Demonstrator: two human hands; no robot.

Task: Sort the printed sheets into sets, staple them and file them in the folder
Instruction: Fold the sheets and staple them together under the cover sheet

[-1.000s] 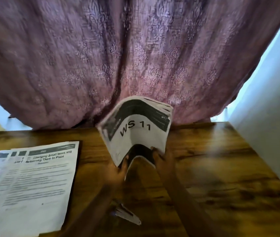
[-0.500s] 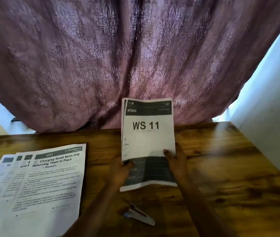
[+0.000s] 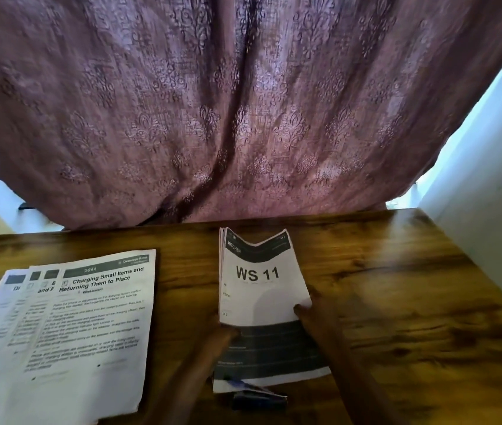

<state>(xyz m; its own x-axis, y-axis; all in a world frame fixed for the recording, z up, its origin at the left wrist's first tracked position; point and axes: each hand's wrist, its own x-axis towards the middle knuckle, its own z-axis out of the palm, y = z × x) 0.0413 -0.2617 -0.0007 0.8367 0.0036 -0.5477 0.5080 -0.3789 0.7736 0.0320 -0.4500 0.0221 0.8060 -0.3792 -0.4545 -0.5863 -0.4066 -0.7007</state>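
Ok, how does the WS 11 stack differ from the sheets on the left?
The WS 11 stack is squared up; the left sheets are fanned. The left hand and right hand hold the WS 11 stack; the left sheets lie untouched. Both are printed white paper on the wooden table.

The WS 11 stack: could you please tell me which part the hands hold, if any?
Both hold the WS 11 stack: left hand at its left edge, right hand at its right edge, about halfway down.
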